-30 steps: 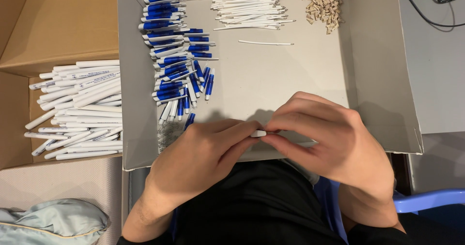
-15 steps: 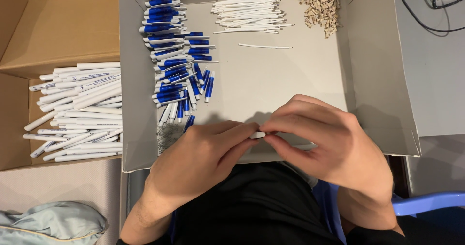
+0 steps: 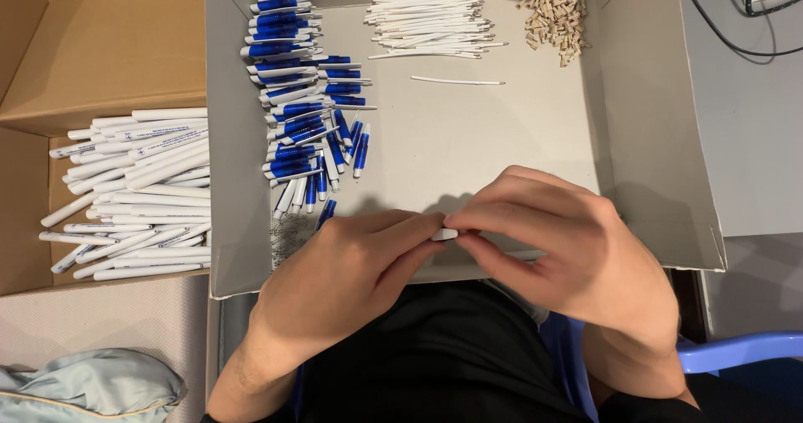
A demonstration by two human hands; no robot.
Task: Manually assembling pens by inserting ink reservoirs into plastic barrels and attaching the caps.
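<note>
My left hand [image 3: 347, 272] and my right hand [image 3: 569, 243] meet over the near edge of a grey cardboard tray [image 3: 644, 155]. Both pinch a small white pen part [image 3: 444, 235] between their fingertips; most of it is hidden by the fingers. Just left of my left hand lies a heap of blue-and-white pen parts [image 3: 305, 109]. At the tray's far side sit a bundle of thin white refills [image 3: 431, 25], one loose refill [image 3: 457, 81] and a pile of small tan pieces [image 3: 556, 17].
A brown cardboard box [image 3: 109, 55] to the left holds several white pen barrels [image 3: 138, 193]. Pale cloth [image 3: 84, 389] lies at the lower left. A blue chair edge [image 3: 736, 352] shows at the lower right, black cables [image 3: 744, 13] at the upper right.
Both hands stay together on the white part; the fingers have shifted only slightly. The rest of the scene is unchanged.
</note>
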